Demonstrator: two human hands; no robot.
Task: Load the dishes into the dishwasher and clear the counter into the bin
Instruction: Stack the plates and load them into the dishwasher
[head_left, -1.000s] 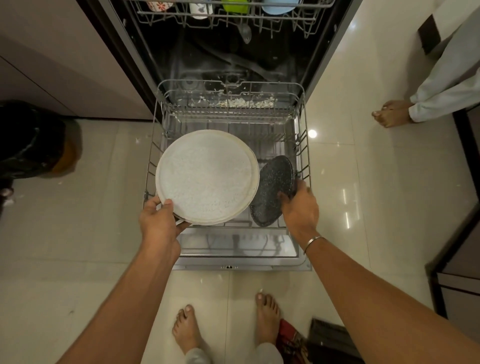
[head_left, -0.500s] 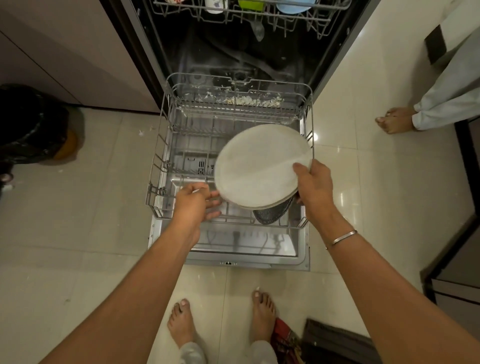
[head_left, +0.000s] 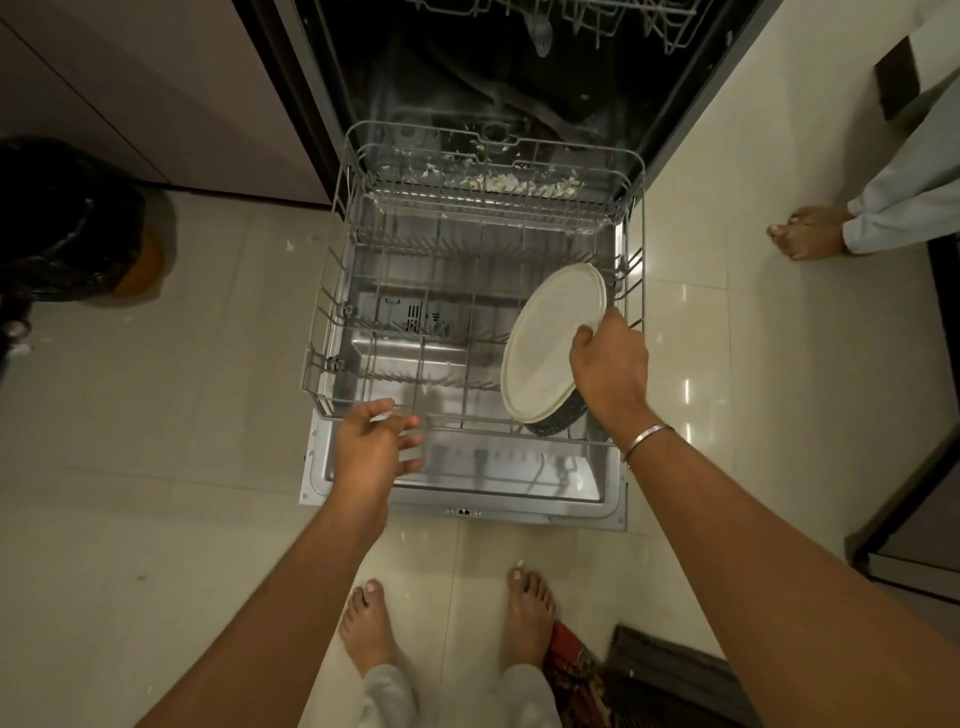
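The dishwasher's lower rack (head_left: 332, 291) is pulled out over the open door. A large white plate (head_left: 545, 343) stands tilted on edge at the rack's right side, and my right hand (head_left: 610, 371) grips its right rim. Behind the plate, a dark speckled plate (head_left: 558, 421) shows only at its lower edge. My left hand (head_left: 371, 447) hovers with fingers spread, holding nothing, above the rack's front rail. Food scraps lie along the back of the rack.
A bin lined with a black bag (head_left: 62, 223) stands on the floor at the left. Another person's foot (head_left: 805, 231) is at the right. The upper rack (head_left: 597, 21) holds dishes above. A dark cabinet (head_left: 914, 525) stands at the right, and my own feet are below the door.
The white plate passed from my left hand to my right and moved to the rack's right side, now standing on edge in front of the dark plate. My left hand let go and drew back.
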